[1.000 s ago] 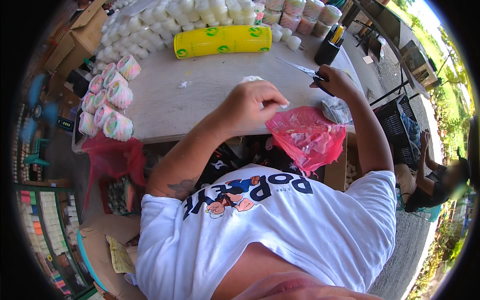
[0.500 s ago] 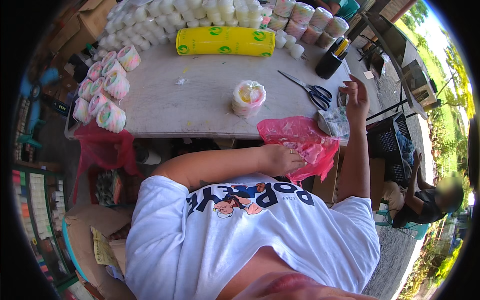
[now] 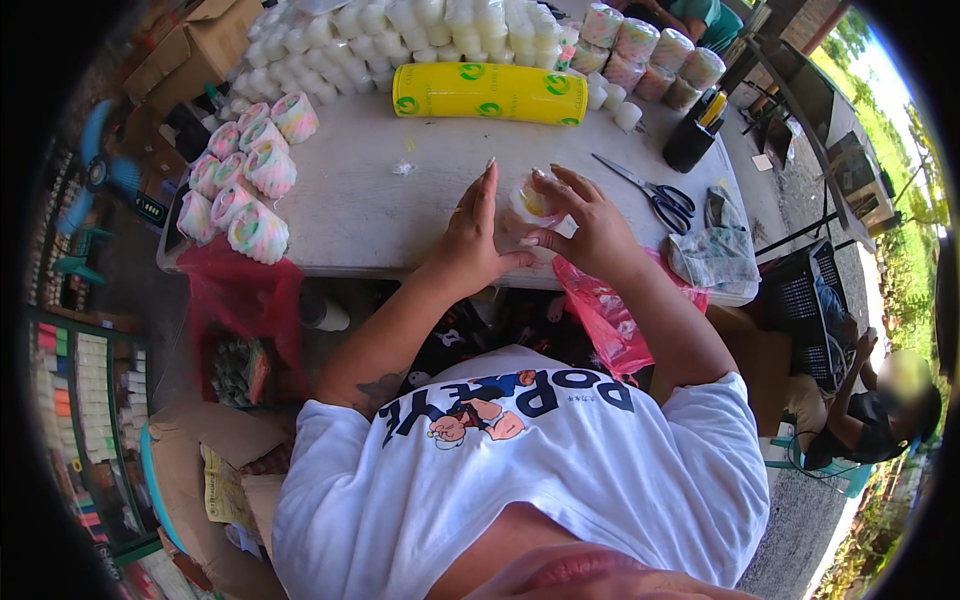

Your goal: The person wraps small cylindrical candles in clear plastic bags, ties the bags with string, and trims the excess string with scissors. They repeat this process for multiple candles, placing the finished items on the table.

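Observation:
A small round white bundle with a yellow patch [image 3: 533, 205], wrapped in clear plastic, sits near the table's front edge. My right hand [image 3: 590, 222] reaches around its right side, thumb below and fingers above, closed on it. On its other side my left hand [image 3: 478, 232] is open, fingers straight and thumb apart, close to the bundle without a clear grip. Its underside is partly hidden by my hands. A crumpled pink plastic bag [image 3: 610, 310] hangs at the table edge below my right forearm.
Pastel twisted rolls [image 3: 262, 165] cluster at the left. A yellow film roll [image 3: 490, 93] lies before stacked white cups [image 3: 400, 35]. Scissors [image 3: 655, 195], a black pen holder [image 3: 693, 135] and a grey cloth [image 3: 715, 257] are at the right. A person [image 3: 850, 410] sits beyond.
My left hand has left the pink bag and risen to the bundle's left. My right hand has come down from the raised position at the right and closed on the bundle.

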The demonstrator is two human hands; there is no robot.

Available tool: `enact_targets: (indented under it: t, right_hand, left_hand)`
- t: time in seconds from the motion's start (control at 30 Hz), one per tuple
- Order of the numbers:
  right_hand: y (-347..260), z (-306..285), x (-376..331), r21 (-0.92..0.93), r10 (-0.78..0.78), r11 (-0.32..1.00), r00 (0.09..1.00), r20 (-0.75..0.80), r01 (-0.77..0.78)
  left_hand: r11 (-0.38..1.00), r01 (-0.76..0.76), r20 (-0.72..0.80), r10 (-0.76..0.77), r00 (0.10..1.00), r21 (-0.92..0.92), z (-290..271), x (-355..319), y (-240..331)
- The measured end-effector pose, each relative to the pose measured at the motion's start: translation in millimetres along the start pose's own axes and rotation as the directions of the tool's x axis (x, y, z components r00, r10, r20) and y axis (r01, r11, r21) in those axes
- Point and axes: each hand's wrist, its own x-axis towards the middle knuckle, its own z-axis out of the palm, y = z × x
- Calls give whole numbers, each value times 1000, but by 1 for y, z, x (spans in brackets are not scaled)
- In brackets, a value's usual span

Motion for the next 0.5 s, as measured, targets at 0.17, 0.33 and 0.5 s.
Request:
enact_targets:
  t: [0.17, 0.33, 0.5]
  right_hand:
    - [0, 5, 3, 176, 45, 983, 998, 40, -51]
    - [16, -15, 18, 680, 226, 709, 974, 30, -185]
    - [86, -85, 69, 638, 391, 758, 878, -277, -136]
  left_hand:
    - [999, -2, 55, 0, 999, 34, -4, -3, -4]
    - [999, 5, 0, -5, 1000, -54, -7, -9, -15]
    - [995, -53, -24, 52, 998, -80, -8, -12, -15]
